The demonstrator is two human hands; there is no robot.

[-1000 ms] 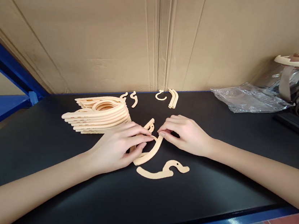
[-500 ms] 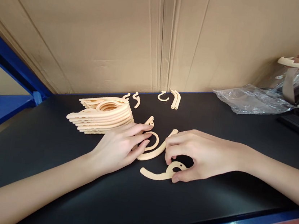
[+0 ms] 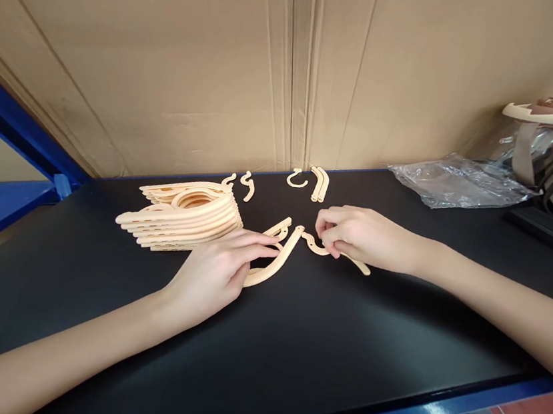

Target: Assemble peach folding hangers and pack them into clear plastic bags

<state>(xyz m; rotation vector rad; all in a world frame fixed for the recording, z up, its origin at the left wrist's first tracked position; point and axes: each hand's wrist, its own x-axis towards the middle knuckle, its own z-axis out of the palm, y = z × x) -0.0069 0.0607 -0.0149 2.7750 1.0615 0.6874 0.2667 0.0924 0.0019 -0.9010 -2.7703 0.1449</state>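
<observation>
My left hand rests on the black table, its fingers closed on one curved cream plastic hanger half. My right hand pinches a second cream hanger half at its hooked end, close to the tip of the first. The two pieces nearly touch between my hands. A stack of several assembled cream hangers lies just left of my left hand.
Small cream hook pieces and a few curved pieces lie at the table's back edge against a cardboard wall. A crumpled clear plastic bag sits at the back right. A blue rack beam is at left.
My right hand picked the loose hanger half up from the table's front and carried it back and up to the tip of the half held by my left hand.
</observation>
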